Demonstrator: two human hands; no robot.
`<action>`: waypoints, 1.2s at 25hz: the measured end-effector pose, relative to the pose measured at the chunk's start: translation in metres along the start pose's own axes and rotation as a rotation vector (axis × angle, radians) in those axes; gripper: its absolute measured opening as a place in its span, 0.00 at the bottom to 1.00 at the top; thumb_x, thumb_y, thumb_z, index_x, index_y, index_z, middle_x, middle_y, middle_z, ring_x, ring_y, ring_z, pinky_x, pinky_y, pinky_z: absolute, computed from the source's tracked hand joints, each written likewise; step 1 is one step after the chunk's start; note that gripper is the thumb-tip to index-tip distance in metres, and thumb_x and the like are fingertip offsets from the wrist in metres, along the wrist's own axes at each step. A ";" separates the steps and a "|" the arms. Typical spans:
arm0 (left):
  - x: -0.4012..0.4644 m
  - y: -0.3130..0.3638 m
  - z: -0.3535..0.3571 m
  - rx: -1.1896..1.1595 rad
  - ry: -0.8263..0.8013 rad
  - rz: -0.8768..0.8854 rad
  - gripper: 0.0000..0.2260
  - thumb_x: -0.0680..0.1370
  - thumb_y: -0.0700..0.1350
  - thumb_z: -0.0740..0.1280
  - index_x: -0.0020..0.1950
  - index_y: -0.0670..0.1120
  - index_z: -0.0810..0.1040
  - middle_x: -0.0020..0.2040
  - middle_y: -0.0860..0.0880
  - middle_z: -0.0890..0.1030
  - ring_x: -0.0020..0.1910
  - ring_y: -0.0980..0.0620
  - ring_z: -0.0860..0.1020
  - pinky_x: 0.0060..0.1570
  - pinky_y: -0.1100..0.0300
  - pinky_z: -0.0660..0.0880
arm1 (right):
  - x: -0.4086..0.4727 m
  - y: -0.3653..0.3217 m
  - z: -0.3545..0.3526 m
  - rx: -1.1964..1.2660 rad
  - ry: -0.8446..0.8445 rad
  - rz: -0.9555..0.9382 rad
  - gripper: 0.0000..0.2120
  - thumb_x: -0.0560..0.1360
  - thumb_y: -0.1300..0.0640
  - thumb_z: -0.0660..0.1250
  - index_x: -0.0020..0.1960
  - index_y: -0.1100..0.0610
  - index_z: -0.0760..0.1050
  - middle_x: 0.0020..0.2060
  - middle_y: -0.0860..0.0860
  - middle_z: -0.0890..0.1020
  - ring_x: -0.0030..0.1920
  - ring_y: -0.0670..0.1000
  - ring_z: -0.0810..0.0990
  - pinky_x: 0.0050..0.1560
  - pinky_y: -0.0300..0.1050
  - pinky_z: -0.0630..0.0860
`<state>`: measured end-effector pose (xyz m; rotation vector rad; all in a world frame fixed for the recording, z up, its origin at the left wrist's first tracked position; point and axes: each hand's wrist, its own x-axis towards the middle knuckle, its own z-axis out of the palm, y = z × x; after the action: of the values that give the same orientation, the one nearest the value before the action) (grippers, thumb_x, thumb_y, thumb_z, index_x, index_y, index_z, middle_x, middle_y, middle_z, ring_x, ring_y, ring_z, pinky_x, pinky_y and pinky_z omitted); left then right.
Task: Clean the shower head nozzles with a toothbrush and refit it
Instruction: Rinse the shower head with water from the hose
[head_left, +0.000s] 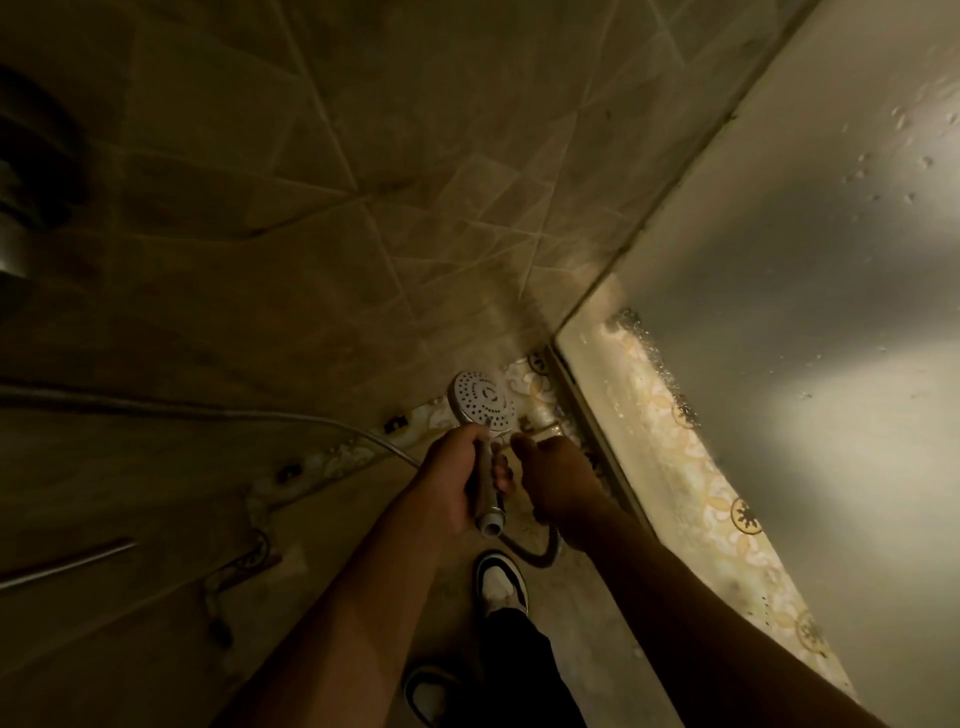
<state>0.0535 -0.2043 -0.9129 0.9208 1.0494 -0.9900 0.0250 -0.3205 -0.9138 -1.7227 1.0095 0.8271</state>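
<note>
Dimly lit, a tiled shower corner seen from above. At left, a metal hose (208, 408) runs along the wall. Centre, the left hand (452, 480) is wrapped around the handle of a white shower head (483, 400), nozzle face up. Just beside it, the right hand (558, 480) is curled closed; what it holds cannot be told. Wet frosted glass (779, 338) stands at right.
</note>
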 end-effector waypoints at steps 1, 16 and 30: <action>0.003 0.001 0.001 0.034 0.030 0.015 0.10 0.81 0.46 0.63 0.51 0.39 0.75 0.31 0.45 0.74 0.23 0.51 0.72 0.23 0.63 0.70 | 0.001 -0.002 0.001 0.013 -0.014 -0.004 0.17 0.81 0.45 0.58 0.48 0.58 0.75 0.32 0.53 0.75 0.23 0.48 0.70 0.22 0.38 0.66; 0.025 -0.005 -0.010 0.083 0.126 0.073 0.14 0.82 0.44 0.60 0.60 0.35 0.76 0.35 0.42 0.76 0.24 0.49 0.74 0.25 0.60 0.72 | 0.021 -0.009 0.009 -0.045 -0.043 -0.020 0.19 0.80 0.45 0.61 0.44 0.60 0.76 0.28 0.53 0.75 0.23 0.50 0.71 0.24 0.39 0.67; 0.021 -0.001 -0.012 0.054 0.075 0.005 0.13 0.83 0.47 0.61 0.57 0.37 0.74 0.31 0.45 0.72 0.19 0.54 0.70 0.20 0.64 0.66 | 0.032 -0.017 -0.016 -0.113 -0.060 -0.049 0.20 0.80 0.45 0.61 0.42 0.61 0.76 0.25 0.52 0.73 0.20 0.49 0.68 0.24 0.39 0.67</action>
<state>0.0531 -0.1978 -0.9358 1.0116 1.0871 -0.9901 0.0554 -0.3403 -0.9292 -1.7996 0.8920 0.9135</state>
